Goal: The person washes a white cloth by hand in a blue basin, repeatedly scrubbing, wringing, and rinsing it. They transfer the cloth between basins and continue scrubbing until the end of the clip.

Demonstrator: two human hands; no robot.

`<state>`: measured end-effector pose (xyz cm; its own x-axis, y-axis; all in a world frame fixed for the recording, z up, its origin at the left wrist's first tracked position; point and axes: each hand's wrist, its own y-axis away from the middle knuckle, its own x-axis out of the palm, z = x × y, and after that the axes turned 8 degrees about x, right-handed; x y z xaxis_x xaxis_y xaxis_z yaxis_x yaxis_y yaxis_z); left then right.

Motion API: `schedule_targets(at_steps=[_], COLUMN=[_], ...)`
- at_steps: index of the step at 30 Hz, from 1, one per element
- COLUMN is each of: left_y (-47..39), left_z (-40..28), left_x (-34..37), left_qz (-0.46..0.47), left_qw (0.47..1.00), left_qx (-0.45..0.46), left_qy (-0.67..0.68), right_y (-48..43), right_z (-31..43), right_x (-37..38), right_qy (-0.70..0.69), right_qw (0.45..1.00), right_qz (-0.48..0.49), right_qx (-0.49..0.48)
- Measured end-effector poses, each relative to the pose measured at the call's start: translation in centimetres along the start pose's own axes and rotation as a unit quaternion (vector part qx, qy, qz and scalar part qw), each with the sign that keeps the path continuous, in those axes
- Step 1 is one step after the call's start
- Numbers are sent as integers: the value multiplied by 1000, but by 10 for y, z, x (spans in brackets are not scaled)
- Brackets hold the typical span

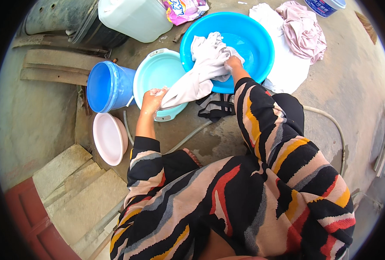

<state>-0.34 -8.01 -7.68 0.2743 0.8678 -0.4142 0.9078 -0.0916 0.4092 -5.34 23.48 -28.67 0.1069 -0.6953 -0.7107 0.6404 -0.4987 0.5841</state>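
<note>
A pale, wet garment [200, 76] stretches between my two hands. My left hand [153, 100], with suds on it, grips one end over the near rim of a light turquoise basin [156, 68]. Farther right, my right hand [233, 63] clutches the cloth above a larger bright blue basin [255, 42]. The bunched far part of the garment rests against the blue basin's left inner side. Shallow liquid shows at the bottom of the blue basin. Folds of cloth hide most of my fingers.
A blue bucket [103, 86] lies tilted beside a pink basin [109, 139]. White cloth [288, 70] and a pinkish cloth [304, 32] lie on the right. A black-and-grey fabric item [216, 105], a hose [334, 122], a jerrycan [135, 19] and a detergent bag [186, 9] are around.
</note>
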Motion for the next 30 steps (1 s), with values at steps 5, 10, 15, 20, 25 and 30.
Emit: schedule_targets(at_steps=[5, 10, 15, 20, 25, 30], left_y=[6, 1, 4, 15, 20, 15], left_z=[6, 20, 0, -54, -84, -80], left_x=[-6, -15, -14, 0, 2, 0], left_qz=[0, 6, 97, -15, 33, 61], left_qw=[999, 996, 985, 962, 923, 911], left_qx=[-6, 58, 87, 240, 304, 248], left_qy=[-33, -71, -109, 128, 232, 324], right_y=[11, 45, 107, 178, 219, 223], right_z=[11, 59, 115, 139, 144, 136], right_x=[-3, -40, -92, -128, -150, -151], right_qy=[-111, -448, -635, -552, -460, -417], right_qw=[993, 867, 638, 651, 685, 749], right_qz=[4, 63, 355, 432, 466, 427], right_qx=[-29, -208, -250, -291, -320, -289])
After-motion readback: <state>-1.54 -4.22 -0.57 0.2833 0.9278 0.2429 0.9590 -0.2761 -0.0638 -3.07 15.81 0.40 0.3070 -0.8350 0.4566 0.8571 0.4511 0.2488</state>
